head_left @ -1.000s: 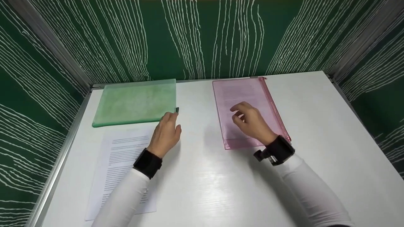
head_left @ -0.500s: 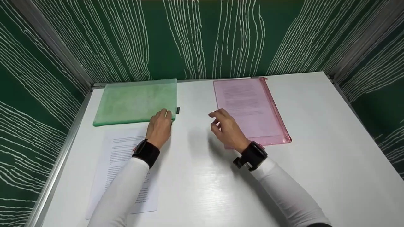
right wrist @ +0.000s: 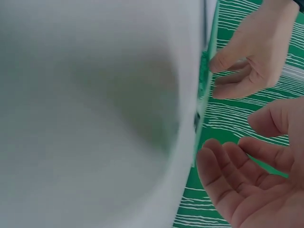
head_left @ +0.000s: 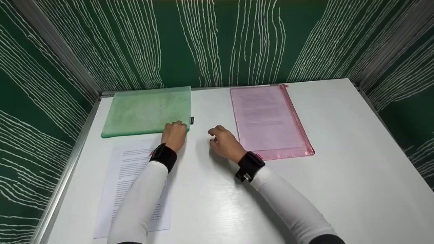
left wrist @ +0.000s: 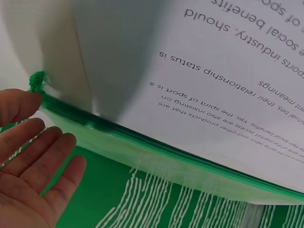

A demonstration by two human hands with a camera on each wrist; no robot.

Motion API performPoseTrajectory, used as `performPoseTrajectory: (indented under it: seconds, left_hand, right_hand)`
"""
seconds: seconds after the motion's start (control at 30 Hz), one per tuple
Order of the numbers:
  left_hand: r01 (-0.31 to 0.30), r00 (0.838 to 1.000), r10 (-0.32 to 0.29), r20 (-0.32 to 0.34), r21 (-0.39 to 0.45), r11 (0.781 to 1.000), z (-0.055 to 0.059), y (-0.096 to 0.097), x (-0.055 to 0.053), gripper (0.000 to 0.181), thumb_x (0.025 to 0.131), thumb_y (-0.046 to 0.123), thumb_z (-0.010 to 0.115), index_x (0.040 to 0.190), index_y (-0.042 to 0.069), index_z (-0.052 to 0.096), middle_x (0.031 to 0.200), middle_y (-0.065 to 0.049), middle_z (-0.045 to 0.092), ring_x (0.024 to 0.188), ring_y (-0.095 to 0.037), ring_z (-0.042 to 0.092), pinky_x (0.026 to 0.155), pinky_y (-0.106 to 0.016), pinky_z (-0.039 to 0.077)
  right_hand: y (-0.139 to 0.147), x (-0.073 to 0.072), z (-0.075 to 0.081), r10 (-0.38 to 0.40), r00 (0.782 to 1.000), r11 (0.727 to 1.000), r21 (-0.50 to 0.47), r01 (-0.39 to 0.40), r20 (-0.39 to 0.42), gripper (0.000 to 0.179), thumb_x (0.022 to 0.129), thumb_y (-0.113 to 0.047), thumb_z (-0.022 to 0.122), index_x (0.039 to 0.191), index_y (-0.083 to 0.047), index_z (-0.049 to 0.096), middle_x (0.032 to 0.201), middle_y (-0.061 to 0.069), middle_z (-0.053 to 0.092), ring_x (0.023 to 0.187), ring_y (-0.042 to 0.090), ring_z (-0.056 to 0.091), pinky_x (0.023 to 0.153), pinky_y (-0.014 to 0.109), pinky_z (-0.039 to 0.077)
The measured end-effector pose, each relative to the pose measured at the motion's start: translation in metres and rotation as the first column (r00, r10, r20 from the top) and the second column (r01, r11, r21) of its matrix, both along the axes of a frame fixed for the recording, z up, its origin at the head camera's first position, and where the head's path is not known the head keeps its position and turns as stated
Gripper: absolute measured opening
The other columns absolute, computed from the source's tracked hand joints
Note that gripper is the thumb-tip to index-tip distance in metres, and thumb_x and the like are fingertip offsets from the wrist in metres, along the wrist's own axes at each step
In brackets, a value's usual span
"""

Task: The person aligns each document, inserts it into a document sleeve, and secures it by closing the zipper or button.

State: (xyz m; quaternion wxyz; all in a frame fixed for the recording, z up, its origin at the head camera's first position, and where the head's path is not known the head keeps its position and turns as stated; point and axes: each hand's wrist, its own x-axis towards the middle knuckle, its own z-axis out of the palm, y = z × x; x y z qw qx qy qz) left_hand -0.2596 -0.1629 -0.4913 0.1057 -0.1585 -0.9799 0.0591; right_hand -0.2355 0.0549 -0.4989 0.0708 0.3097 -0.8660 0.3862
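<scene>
A translucent green zip folder [head_left: 145, 106] lies at the back left of the table, its zip edge toward me. My left hand [head_left: 175, 136] is at its front right corner. In the left wrist view the thumb [left wrist: 21, 105] touches the folder near the green zip end [left wrist: 37, 80], while the other fingers extend loosely beside it. My right hand [head_left: 226, 144] hovers between the two folders, fingers loosely bent with nothing in them. To its right is a pink zip folder [head_left: 262, 135] with a printed sheet inside.
A printed paper sheet [head_left: 105, 206] lies in front of the green folder, partly under my left forearm. A small black tag [head_left: 192, 120] sticks out from the green folder's right side. Green walls [head_left: 223, 44] with white wavy lines border the white table [head_left: 339, 142].
My left hand has drawn back from the green folder's right side to its front right corner. The right hand has moved left, away from above the pink folder.
</scene>
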Motion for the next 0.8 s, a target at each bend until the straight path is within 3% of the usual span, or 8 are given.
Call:
performPoseTrajectory:
  seconds: [0.2, 0.37, 0.53, 0.67, 0.8]
  left_hand:
    - [-0.023, 0.999, 0.023, 0.027, -0.015, 1.0, -0.004, -0.002, -0.006, 0.014, 0.097, 0.001, 0.063, 0.096, 0.001, 0.078, 0.089, -0.015, 0.071, 0.085, -0.032, 0.07, 0.079, -0.046, 0.055]
    - [0.022, 0.999, -0.024, -0.029, -0.058, 0.998, -0.01, -0.011, -0.011, 0.017, 0.097, 0.003, 0.064, 0.086, 0.004, 0.078, 0.08, -0.013, 0.07, 0.078, -0.029, 0.07, 0.075, -0.043, 0.056]
    - [0.092, 0.988, -0.102, -0.114, -0.089, 0.992, -0.014, -0.02, -0.013, 0.019, 0.094, 0.002, 0.067, 0.078, 0.006, 0.076, 0.072, -0.01, 0.068, 0.071, -0.026, 0.068, 0.071, -0.04, 0.055]
    - [0.17, 0.961, -0.176, -0.212, -0.049, 0.984, -0.013, -0.022, -0.011, 0.02, 0.091, -0.001, 0.069, 0.072, 0.005, 0.07, 0.067, -0.01, 0.065, 0.067, -0.025, 0.066, 0.067, -0.038, 0.053]
    - [0.278, 0.911, -0.257, -0.323, 0.021, 0.96, -0.005, -0.015, -0.006, 0.02, 0.088, -0.004, 0.07, 0.07, 0.004, 0.067, 0.067, -0.01, 0.064, 0.066, -0.026, 0.065, 0.065, -0.037, 0.051]
  right_hand:
    - [-0.007, -0.003, -0.006, -0.007, 0.999, 1.0, 0.025, 0.006, 0.033, 0.022, 0.09, 0.004, 0.06, 0.11, 0.013, 0.065, 0.098, 0.023, 0.062, 0.083, 0.031, 0.067, 0.078, 0.042, 0.057]
    - [-0.009, -0.002, -0.004, 0.006, 0.997, 1.0, 0.024, -0.007, 0.071, 0.025, 0.089, 0.006, 0.057, 0.112, 0.013, 0.065, 0.1, 0.023, 0.063, 0.084, 0.032, 0.066, 0.079, 0.044, 0.056]
    - [-0.012, -0.002, 0.001, 0.006, 0.986, 1.0, 0.013, -0.008, 0.166, 0.028, 0.091, 0.004, 0.058, 0.118, 0.014, 0.063, 0.107, 0.024, 0.066, 0.089, 0.033, 0.069, 0.081, 0.044, 0.057]
    - [-0.014, -0.004, 0.003, 0.013, 0.958, 1.0, -0.028, -0.005, 0.285, 0.03, 0.097, 0.0, 0.057, 0.123, 0.013, 0.061, 0.111, 0.023, 0.068, 0.091, 0.033, 0.071, 0.078, 0.038, 0.058]
    - [-0.015, -0.008, 0.005, 0.0, 0.9, 0.991, -0.122, 0.059, 0.436, 0.034, 0.101, -0.008, 0.055, 0.129, 0.012, 0.059, 0.109, 0.021, 0.071, 0.087, 0.033, 0.073, 0.071, 0.032, 0.059]
